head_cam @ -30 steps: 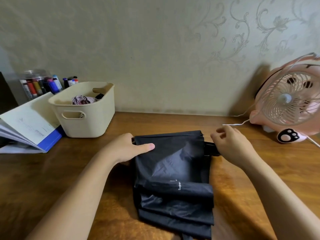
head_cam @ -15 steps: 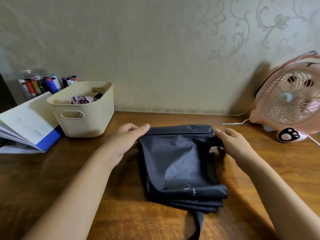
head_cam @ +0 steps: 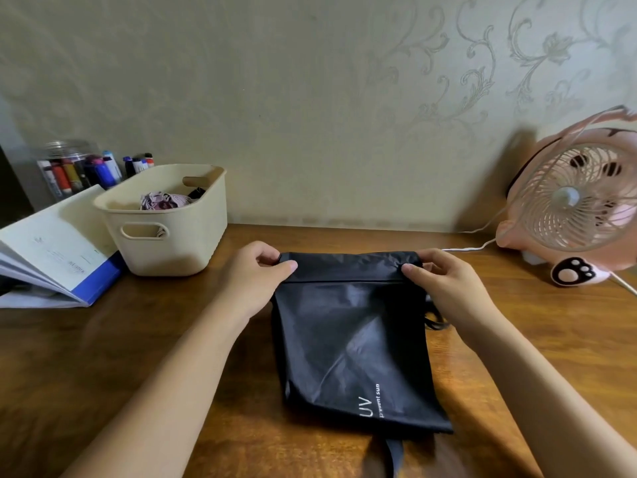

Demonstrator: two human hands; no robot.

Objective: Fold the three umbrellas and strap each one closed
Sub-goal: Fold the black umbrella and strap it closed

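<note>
at the middle of the table, left hand and right hand each pinch one end of the black umbrella at its rolled far edge, axis running 9 to 3 o'clock; its loose fabric trails toward 6, strap beyond.

Wooden table — umbrella, basket, fan

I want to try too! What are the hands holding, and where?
The black umbrella: left hand pinches the left end of its far rolled edge, right hand the right end.
</note>
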